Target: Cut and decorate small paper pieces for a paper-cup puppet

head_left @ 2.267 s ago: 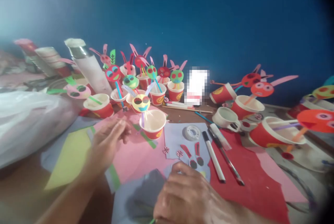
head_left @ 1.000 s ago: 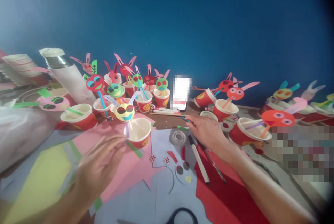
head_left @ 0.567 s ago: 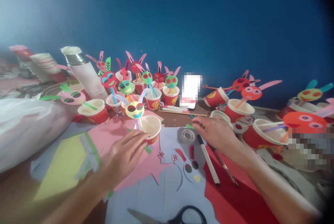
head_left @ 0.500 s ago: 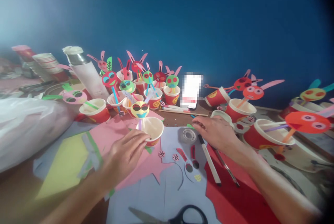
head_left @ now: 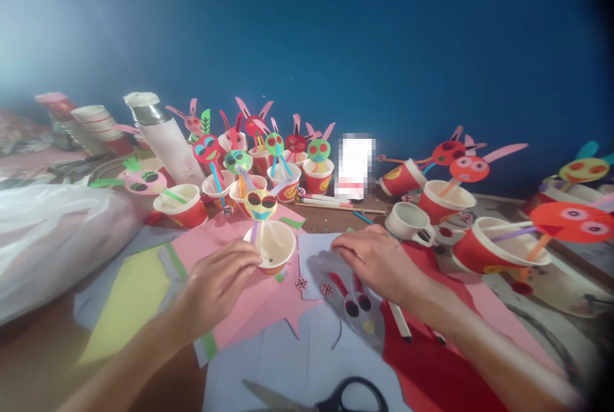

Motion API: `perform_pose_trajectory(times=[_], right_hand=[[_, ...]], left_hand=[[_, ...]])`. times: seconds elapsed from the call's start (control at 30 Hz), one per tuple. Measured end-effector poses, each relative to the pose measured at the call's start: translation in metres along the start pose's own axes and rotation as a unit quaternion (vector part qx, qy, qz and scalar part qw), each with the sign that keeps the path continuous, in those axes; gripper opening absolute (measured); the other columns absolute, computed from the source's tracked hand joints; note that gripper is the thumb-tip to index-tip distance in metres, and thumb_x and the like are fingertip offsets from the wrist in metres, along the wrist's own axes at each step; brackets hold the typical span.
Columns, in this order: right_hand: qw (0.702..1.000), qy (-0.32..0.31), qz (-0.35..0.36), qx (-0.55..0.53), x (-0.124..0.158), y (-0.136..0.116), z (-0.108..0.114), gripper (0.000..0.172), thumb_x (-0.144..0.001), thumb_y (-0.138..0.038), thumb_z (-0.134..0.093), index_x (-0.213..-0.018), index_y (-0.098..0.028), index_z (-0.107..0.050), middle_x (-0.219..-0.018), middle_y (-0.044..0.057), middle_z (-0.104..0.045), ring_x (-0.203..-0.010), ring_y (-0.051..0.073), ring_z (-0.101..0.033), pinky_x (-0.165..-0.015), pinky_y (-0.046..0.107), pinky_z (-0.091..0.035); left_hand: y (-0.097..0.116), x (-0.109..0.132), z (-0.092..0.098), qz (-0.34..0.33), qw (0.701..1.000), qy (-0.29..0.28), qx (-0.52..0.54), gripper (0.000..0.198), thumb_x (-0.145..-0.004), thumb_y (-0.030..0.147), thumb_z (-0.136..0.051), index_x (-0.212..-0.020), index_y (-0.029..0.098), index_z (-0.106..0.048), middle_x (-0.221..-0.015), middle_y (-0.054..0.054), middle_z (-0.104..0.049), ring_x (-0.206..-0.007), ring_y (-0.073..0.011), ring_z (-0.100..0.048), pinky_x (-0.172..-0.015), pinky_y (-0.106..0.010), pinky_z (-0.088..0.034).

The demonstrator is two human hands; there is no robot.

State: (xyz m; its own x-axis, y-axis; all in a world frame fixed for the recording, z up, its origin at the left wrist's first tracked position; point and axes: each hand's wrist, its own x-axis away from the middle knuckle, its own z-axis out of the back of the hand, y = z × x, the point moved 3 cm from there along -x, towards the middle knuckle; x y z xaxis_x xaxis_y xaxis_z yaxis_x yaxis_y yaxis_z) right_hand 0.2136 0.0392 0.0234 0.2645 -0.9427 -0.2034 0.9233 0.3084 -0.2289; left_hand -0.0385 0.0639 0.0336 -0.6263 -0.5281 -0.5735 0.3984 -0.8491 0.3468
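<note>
My left hand [head_left: 223, 281] has its fingers closed at the left side of a red and white paper cup [head_left: 284, 242]. On that cup stands a yellow paper face [head_left: 260, 204] with red eyes, a blue mouth and a purple strip below. My right hand [head_left: 371, 258] is palm down with bent fingers over the blue paper sheet [head_left: 311, 249]; what its fingertips hold is hidden. Below it lie paper pieces: red ears with dark ovals [head_left: 357, 305], a small yellow piece [head_left: 368, 327] and round patterned discs [head_left: 301, 284].
Scissors [head_left: 352, 396] lie at the front edge. A marker [head_left: 400, 322] lies partly under my right forearm, on red paper [head_left: 432, 361]. A white mug [head_left: 407, 221], cups with paper faces [head_left: 319, 172], a flask [head_left: 163, 137] and a plastic bag [head_left: 57, 239] stand around.
My right hand has moved left and nearer, off the mug and over the spot where the clear tape roll lay; the roll is now hidden. My left hand stays at the cup.
</note>
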Motion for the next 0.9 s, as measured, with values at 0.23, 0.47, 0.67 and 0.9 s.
perform_pose_trajectory(times=[0.23, 0.47, 0.67, 0.9], right_hand=[[0.998, 0.018, 0.050, -0.038, 0.006, -0.028, -0.042, 0.022, -0.088, -0.014, -0.051, -0.085, -0.024, -0.070, -0.074, 0.001, -0.065, -0.073, 0.017, -0.058, -0.070, 0.031, -0.032], [0.995, 0.027, 0.090, -0.036, 0.005, -0.039, -0.049, 0.017, -0.088, -0.017, -0.054, -0.088, -0.024, -0.070, -0.075, 0.003, -0.061, -0.071, 0.018, -0.053, -0.069, 0.033, -0.028], [0.994, 0.025, 0.095, -0.039, 0.006, -0.042, -0.054, 0.018, -0.088, -0.014, -0.053, -0.079, -0.020, -0.068, -0.073, 0.004, -0.061, -0.071, 0.019, -0.051, -0.068, 0.034, -0.028], [0.991, 0.009, 0.053, -0.126, 0.005, -0.040, -0.047, 0.012, -0.084, -0.012, -0.056, -0.079, -0.018, -0.065, -0.080, 0.004, -0.065, -0.078, 0.019, -0.057, -0.073, 0.034, -0.034]], left_hand=[[-0.005, -0.001, -0.006, 0.007, 0.999, 0.004, 0.040, 0.019, -0.085, 0.002, -0.050, -0.095, 0.015, -0.059, -0.096, -0.006, -0.063, -0.091, -0.0131, -0.062, -0.082, -0.021, -0.049], [-0.010, 0.005, -0.005, -0.006, 0.998, 0.008, 0.068, 0.031, -0.084, -0.001, -0.049, -0.107, 0.017, -0.061, -0.107, -0.009, -0.059, -0.099, -0.0150, -0.059, -0.084, -0.025, -0.049], [-0.017, 0.008, -0.005, -0.003, 0.997, 0.013, 0.082, 0.032, -0.084, -0.001, -0.048, -0.105, 0.019, -0.062, -0.105, -0.008, -0.060, -0.095, -0.0155, -0.060, -0.081, -0.026, -0.050], [-0.015, 0.005, -0.002, -0.008, 0.994, 0.015, 0.110, 0.031, -0.083, -0.002, -0.048, -0.103, 0.017, -0.062, -0.097, -0.007, -0.060, -0.089, -0.0135, -0.060, -0.075, -0.023, -0.049]])
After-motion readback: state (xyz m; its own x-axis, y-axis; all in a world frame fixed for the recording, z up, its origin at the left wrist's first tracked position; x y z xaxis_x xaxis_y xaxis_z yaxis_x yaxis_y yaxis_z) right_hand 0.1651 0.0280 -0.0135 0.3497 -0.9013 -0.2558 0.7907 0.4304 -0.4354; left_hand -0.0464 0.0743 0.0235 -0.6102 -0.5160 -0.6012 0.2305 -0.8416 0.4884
